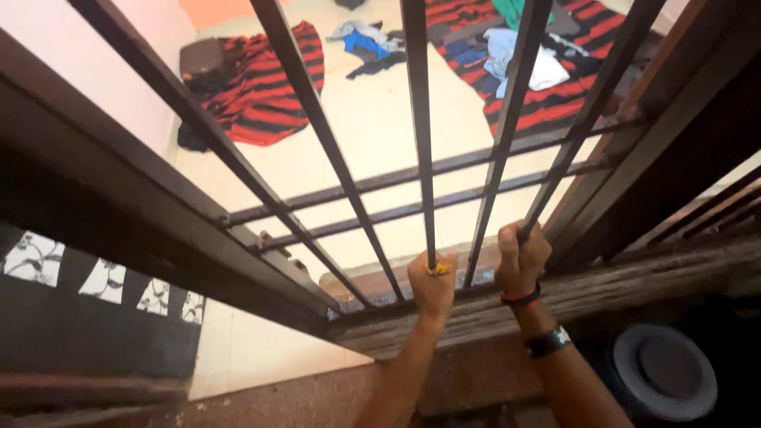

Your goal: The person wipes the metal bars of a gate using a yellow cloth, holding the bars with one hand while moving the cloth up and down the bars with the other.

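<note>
Fingers of the left hand [432,279] press a small yellow scrap [437,269] against a dark window bar [420,135], as if rubbing it. At three o'clock, the right hand [521,257] wraps tightly around the neighbouring bar [567,158], apparently for steadiness.

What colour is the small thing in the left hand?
Yellow, pressed by the left hand against a bar; head view.

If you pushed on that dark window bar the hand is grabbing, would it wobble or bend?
Probably not. The bar looks like solid metal, so likely stiff. It crosses two cross rails and runs into the wooden frame, so it should barely wobble. The right hand wraps fully around it, suggesting a firm, non-slippery grip.
</note>
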